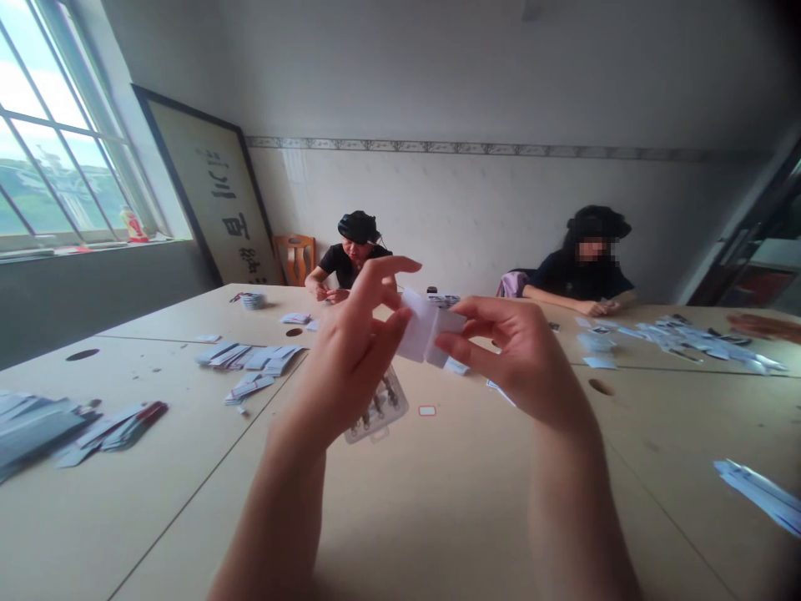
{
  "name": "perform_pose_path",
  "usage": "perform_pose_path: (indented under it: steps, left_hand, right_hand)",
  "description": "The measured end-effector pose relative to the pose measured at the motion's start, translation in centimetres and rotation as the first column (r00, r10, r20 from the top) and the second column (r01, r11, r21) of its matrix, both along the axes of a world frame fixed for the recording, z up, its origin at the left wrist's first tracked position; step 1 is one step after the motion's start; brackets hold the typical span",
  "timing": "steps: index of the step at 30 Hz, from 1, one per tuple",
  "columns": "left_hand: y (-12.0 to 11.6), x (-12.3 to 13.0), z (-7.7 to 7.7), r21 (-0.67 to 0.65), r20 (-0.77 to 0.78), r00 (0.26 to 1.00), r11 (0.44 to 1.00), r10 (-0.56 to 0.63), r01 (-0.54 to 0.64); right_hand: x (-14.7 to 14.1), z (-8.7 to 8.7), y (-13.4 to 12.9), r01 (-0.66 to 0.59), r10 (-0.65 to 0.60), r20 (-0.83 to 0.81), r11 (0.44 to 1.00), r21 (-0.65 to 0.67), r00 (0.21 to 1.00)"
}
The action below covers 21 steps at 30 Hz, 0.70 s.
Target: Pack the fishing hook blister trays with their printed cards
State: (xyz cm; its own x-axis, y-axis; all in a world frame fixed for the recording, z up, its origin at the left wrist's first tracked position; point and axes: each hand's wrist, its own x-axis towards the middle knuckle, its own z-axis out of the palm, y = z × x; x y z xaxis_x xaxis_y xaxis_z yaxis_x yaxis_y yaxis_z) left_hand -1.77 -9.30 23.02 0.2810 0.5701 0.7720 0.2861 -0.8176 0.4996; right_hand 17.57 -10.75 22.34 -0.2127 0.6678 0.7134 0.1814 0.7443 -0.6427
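Head view. We hold a small white card (429, 334) in mid-air above the tabletop (438, 501), between our two raised hands. The left hand (356, 351) closes its thumb and forefinger on the card's left edge, the remaining fingers (400, 265) spread upward; the right hand (513, 351) pinches the card's right edge between thumb and forefinger. The card appears folded or bent at its middle, though we cannot tell whether it is one piece or two.

Just below the left hand, and partly hidden by it, lies a clear blister tray (379, 409) with small dark parts in its pockets; whether the hand touches it we cannot tell. A small red-edged label (427, 410) lies beside the tray. Loose stacks of flat cards (250, 361) lie farther left.

Two other people sit at the far side, one in a black cap (358, 225) and one to the right (588, 267), each with hands on their own work.

Risks, as we judge them: both grips are at the very edges, so the card could slip or crease askew if the two pinches pull unevenly; a dropped card could land among the loose stacks and be lost among them; the left wrist, being close to the tray, could nudge it and spill its parts.
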Motion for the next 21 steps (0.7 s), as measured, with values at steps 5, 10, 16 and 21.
perform_pose_path:
  steps: [5, 10, 16, 21]
  left_hand:
    - [0.05, -0.22, -0.02, -0.045, -0.052, 0.998, 0.998, -0.041, 0.039]
    - [0.23, -0.35, -0.25, -0.063, -0.062, 0.993, 0.994, -0.099, 0.095]
    - [-0.02, -0.29, -0.34, -0.072, -0.095, 0.995, 0.997, -0.011, 0.004]
    - [-0.11, -0.20, 0.10, -0.049, -0.129, 0.990, 0.997, 0.049, -0.055]
  right_hand:
    - [0.08, 0.08, 0.08, -0.032, 0.033, 0.014, 0.998, -0.047, 0.999]
    - [0.36, 0.06, 0.39, -0.055, 0.057, 0.025, 0.996, -0.072, 0.998]
    - [0.29, -0.09, 0.85, -0.079, 0.081, 0.026, 0.994, -0.080, 0.996]
    - [0.15, -0.05, 0.79, -0.097, 0.100, 0.023, 0.990, -0.100, 0.995]
